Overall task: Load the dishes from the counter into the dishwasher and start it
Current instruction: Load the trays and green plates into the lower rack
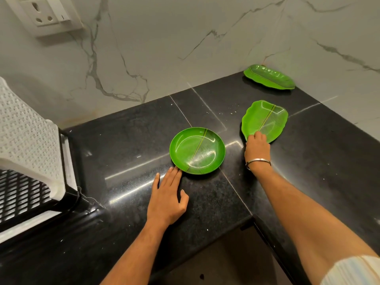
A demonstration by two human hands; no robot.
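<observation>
A round green plate (pixel 197 150) lies on the black stone counter (pixel 131 145). My left hand (pixel 167 199) lies flat on the counter, fingers straight, its fingertips touching the plate's near left rim. To the right lies a green leaf-shaped plate (pixel 265 119). My right hand (pixel 257 150) grips that plate's near edge, fingers curled over the rim. A second leaf-shaped green plate (pixel 269 77) sits far back in the corner against the marble wall. No dishwasher is in view.
A white woven-pattern basket (pixel 26 136) over a black grid rack (pixel 18 194) stands at the left. A wall socket (pixel 44 13) is at the top left. The counter forms an inner corner, with its front edge (pixel 236 225) near my arms.
</observation>
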